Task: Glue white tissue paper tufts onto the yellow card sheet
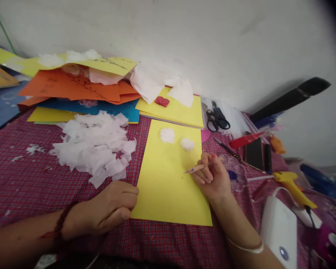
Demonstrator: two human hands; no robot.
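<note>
A sheet of yellow paper (162, 186) lies on the checked cloth in front of me, with two white tufts of crumpled tissue (167, 135) on its upper part. My right hand (212, 177), palm turned up, is closed around a thin, light-coloured paintbrush (196, 169). Its dark tip points left, over the paper's right half. My left hand (114, 207) rests with curled fingers against the lower left edge of the sheet; the inside of that hand is hidden. A pile of torn white tissue strips (98, 142) sits left of the sheet.
Behind are stacked coloured sheets (72, 87) and a yellow pad (182, 112) with a red folded paper piece (162, 101). To the right lie scissors (217, 117), a clear palette (235, 175) with dark blue paint, a yellow glue gun (292, 185) and a white device (280, 228).
</note>
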